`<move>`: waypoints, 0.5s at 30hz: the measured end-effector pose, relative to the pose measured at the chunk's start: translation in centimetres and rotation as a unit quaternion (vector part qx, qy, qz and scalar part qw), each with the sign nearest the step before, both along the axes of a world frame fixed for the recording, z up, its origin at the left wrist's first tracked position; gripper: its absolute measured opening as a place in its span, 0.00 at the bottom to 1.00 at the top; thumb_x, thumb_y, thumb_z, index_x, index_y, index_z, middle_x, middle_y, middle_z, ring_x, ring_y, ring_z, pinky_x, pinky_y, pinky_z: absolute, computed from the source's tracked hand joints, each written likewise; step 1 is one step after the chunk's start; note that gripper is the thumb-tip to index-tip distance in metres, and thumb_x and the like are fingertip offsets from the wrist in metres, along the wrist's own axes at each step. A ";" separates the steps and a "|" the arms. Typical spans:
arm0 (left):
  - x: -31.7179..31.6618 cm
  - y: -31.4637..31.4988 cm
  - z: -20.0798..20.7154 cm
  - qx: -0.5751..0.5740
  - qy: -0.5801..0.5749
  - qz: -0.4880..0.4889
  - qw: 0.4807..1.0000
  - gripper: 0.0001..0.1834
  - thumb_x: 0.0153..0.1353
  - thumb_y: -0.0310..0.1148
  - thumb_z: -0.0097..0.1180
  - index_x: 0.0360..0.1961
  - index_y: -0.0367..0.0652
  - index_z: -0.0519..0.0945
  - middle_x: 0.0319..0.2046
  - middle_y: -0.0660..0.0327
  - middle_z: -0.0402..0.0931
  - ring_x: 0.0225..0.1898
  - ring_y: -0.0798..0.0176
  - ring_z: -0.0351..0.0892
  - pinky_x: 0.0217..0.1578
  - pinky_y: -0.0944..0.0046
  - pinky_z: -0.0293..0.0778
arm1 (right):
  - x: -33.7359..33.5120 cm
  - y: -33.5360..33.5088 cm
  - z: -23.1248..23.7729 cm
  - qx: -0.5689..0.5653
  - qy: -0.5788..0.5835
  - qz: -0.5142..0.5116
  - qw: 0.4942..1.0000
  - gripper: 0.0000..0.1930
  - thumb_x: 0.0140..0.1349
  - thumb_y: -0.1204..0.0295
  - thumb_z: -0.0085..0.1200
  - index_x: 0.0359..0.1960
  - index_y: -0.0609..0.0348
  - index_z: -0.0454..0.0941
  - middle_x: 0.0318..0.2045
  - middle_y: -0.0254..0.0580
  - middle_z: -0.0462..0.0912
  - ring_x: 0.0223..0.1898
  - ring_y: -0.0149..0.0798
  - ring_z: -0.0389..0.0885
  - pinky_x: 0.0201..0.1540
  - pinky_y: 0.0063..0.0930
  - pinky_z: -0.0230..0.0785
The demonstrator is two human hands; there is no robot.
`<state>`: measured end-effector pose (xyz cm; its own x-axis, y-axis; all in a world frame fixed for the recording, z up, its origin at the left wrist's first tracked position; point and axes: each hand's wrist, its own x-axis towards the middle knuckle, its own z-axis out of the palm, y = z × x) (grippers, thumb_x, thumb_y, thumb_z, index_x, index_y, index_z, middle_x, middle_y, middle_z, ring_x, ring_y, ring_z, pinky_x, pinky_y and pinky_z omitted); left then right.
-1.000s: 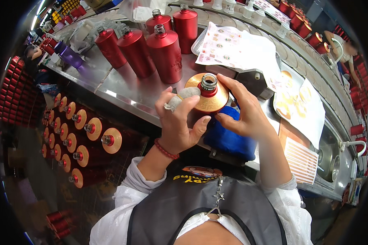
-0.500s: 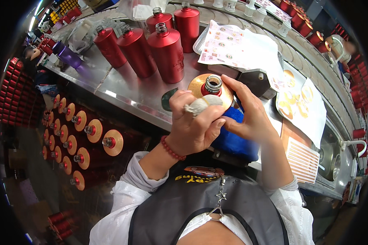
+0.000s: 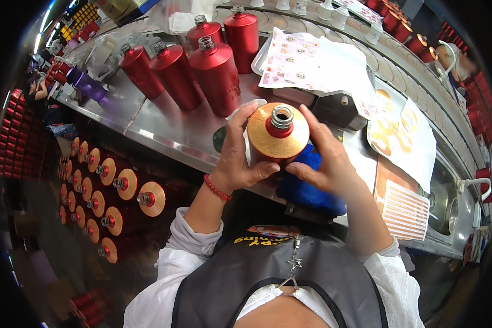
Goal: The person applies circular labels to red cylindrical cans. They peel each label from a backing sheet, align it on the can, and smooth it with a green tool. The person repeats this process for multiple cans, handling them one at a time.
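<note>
A red bottle with a gold shoulder (image 3: 274, 141) and an uncapped glass neck stands upright between my hands. My left hand (image 3: 236, 158) curves around its left side, thumb near the front. A bit of whitish cloth (image 3: 258, 103) shows by the left fingertips, partly hidden. Against the bottle's right side, my right hand (image 3: 329, 163) presses with fingers at the back and thumb in front. Below the right thumb lies a blue cloth-covered pad (image 3: 311, 192). A dark green piece (image 3: 219, 139) rests on the steel table beside my left wrist, partly covered.
Several plain red bottles (image 3: 216, 76) stand on the steel table (image 3: 164, 123) at the back left, near a purple bottle (image 3: 86, 85). Sticker sheets (image 3: 317, 63) and a black device (image 3: 339, 108) lie behind my right hand. Gold-shouldered bottles (image 3: 127, 183) stand in rows at lower left.
My left hand has come off the top of the gold shoulder, where it pressed the whitish cloth, and now holds the bottle's left side. The gold shoulder is fully visible.
</note>
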<state>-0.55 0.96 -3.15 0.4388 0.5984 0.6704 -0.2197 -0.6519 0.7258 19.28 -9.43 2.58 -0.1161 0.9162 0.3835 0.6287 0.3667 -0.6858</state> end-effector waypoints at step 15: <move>11.6 -2.1 1.8 -0.451 0.084 -0.252 0.852 0.30 0.72 0.54 0.48 0.58 0.36 0.72 0.47 0.56 0.79 0.43 0.69 0.81 0.44 0.68 0.79 | 5.8 -6.7 -2.5 -0.092 0.169 -0.139 0.971 0.31 0.72 0.49 0.49 0.63 0.65 0.68 0.48 0.56 0.83 0.51 0.47 0.82 0.54 0.34 0.71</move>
<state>11.02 -1.18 -1.33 0.8366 0.5446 -0.0602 -0.1507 0.3344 0.9303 25.05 -16.14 0.11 0.2492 0.9510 0.1833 0.4139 0.0665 -0.9079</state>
